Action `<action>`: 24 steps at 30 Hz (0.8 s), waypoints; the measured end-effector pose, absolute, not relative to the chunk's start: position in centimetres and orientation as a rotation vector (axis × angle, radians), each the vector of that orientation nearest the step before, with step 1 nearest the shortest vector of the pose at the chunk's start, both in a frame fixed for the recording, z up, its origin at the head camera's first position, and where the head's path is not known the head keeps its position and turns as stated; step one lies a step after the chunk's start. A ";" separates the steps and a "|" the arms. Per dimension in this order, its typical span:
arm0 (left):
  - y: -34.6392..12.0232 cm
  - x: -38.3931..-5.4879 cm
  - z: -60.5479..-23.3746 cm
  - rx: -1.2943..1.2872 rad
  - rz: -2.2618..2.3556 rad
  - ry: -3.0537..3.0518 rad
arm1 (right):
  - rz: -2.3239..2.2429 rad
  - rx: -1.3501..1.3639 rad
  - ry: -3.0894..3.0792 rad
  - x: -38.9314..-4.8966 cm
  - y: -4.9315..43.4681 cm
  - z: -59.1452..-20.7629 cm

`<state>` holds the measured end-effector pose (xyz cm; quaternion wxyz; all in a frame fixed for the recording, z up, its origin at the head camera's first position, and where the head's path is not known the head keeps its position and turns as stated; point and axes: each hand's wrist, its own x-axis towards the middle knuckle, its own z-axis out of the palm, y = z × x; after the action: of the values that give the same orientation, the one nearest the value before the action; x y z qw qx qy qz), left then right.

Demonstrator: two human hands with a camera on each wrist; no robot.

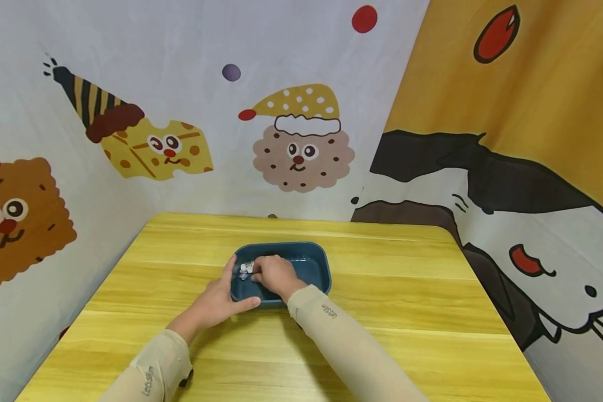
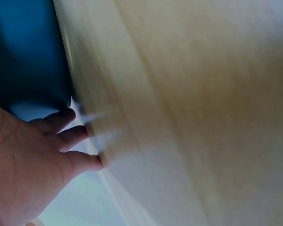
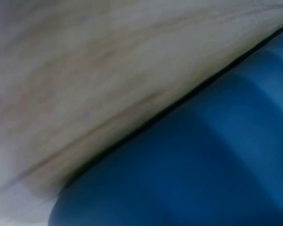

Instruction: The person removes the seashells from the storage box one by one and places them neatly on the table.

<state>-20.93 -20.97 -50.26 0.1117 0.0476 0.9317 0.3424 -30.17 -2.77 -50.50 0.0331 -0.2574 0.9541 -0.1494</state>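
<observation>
A dark blue rectangular tray (image 1: 321, 265) with rounded corners sits on the wooden table. My left hand (image 1: 213, 301) rests against its left end, fingers along the outer side and thumb by the front corner. The left wrist view has the fingers of that hand spread and fairly straight, low beside the tray wall. Reaching inside the tray, my right hand (image 1: 276, 274) pinches a small white item (image 1: 248, 267) with dark marks near the left end. A small pale purple piece (image 1: 243, 276) shows just below it. Only the tray's blue wall (image 3: 188, 165) and the table appear in the right wrist view.
The yellow wood-grain table (image 1: 407, 318) extends on all sides of the tray. Behind and beside it hangs a cloth (image 1: 181, 50) printed with cartoon figures, close to the table's far edge.
</observation>
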 end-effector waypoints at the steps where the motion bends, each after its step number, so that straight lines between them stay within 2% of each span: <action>1: -21.0 -20.9 -50.3 0.137 1.004 2.735 | -0.461 -0.793 2.935 -30.1 -2.8 -50.5; 24: -21.0 -21.0 -50.5 0.135 1.008 2.736 | -0.497 -0.835 2.937 -29.8 -2.7 -50.4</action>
<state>-20.95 -21.00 -50.47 0.1112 0.0460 0.9315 0.3432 -29.84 -2.66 -50.41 0.0240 -0.2700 0.9491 -0.1607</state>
